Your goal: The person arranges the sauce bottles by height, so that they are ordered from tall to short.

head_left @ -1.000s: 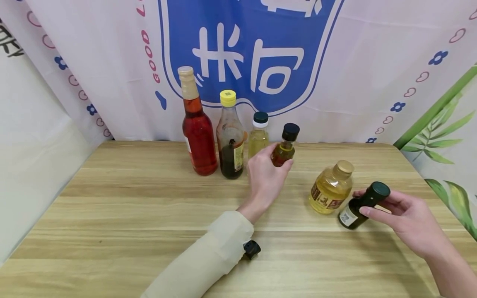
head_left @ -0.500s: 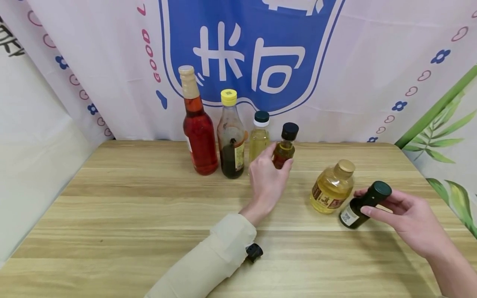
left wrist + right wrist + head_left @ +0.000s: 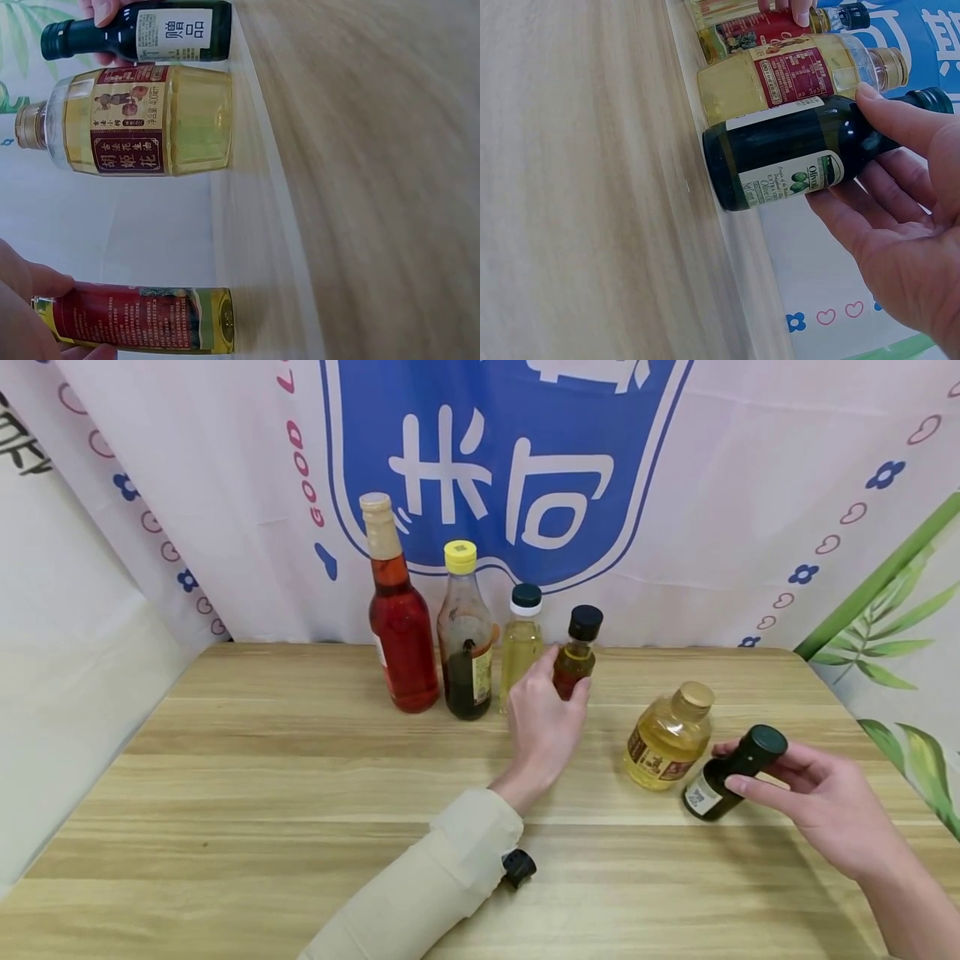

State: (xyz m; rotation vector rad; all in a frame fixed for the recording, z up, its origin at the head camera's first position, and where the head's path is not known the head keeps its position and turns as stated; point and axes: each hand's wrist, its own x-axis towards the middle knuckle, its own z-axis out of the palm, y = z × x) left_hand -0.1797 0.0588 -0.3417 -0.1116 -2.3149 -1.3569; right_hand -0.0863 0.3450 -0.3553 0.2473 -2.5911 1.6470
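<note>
My left hand (image 3: 546,727) grips a small oil bottle (image 3: 573,672) with a black cap between thumb and fingers. In the left wrist view this bottle (image 3: 142,316) shows a red label and its base is at the tabletop. My right hand (image 3: 836,806) holds a dark green olive oil bottle (image 3: 708,793) around its upper part; the thumb lies along its near side. The right wrist view shows the olive oil bottle's (image 3: 780,150) white label with green olives. Just left of it stands a wide bottle of yellow peanut oil (image 3: 663,747) with a gold cap, untouched by either hand.
Left of the small bottle, a row along the back holds a pale oil bottle (image 3: 521,647), a dark sauce bottle (image 3: 467,668) with a yellow cap and a tall red bottle (image 3: 403,643). A printed curtain (image 3: 255,510) hangs behind the wooden table (image 3: 225,827).
My left hand and the small oil bottle have shifted slightly to the right. The right hand and the olive oil bottle stay nearly still.
</note>
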